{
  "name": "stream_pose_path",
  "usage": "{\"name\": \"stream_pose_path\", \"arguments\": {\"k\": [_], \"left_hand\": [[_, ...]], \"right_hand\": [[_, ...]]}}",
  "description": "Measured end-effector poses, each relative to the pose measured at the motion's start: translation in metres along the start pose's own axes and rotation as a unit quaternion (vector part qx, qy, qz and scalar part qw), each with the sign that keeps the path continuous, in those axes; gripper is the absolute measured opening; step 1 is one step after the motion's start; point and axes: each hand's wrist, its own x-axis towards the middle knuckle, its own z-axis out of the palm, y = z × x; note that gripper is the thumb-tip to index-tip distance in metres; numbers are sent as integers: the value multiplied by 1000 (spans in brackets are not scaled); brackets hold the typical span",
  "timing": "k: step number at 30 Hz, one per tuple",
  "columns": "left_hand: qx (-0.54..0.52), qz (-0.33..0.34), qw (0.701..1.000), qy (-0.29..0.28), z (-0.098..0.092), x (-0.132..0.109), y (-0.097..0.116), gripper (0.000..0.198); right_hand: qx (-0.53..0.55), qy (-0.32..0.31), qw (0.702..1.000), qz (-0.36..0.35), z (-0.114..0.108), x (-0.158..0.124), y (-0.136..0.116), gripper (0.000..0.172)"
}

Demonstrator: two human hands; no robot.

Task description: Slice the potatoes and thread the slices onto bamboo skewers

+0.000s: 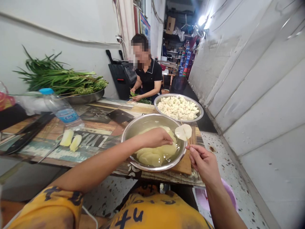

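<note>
My left hand (pixel 160 137) reaches over a steel basin (pixel 128 159), its fingers drawn together with the tips down at the pale potato slices (pixel 152 156) lying in water. A slice seems pinched there, though its edge is hard to make out. In my right hand (pixel 202 160), beside the basin's right rim, a thin wooden skewer (pixel 188 142) is held between thumb and fingers. One potato slice (pixel 183 132) is threaded on that skewer, whose point sticks out above it.
Behind the basin stands a steel bowl (pixel 201 114) of cauliflower pieces (pixel 178 106). Bare skewers (pixel 197 136) lie at the right table edge on a wooden board (pixel 182 166). Left are a water bottle (pixel 63 109), a long knife (pixel 26 133) and greens (pixel 64 78). A person (pixel 149 74) sits opposite, handling green stems.
</note>
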Motion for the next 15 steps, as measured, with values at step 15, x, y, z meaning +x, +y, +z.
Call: {"name": "stream_pose_path", "arguments": {"k": [15], "left_hand": [[-525, -193, 777, 288, -15, 5, -14, 25]], "right_hand": [[-39, -71, 995, 60, -1, -17, -3, 36]]}}
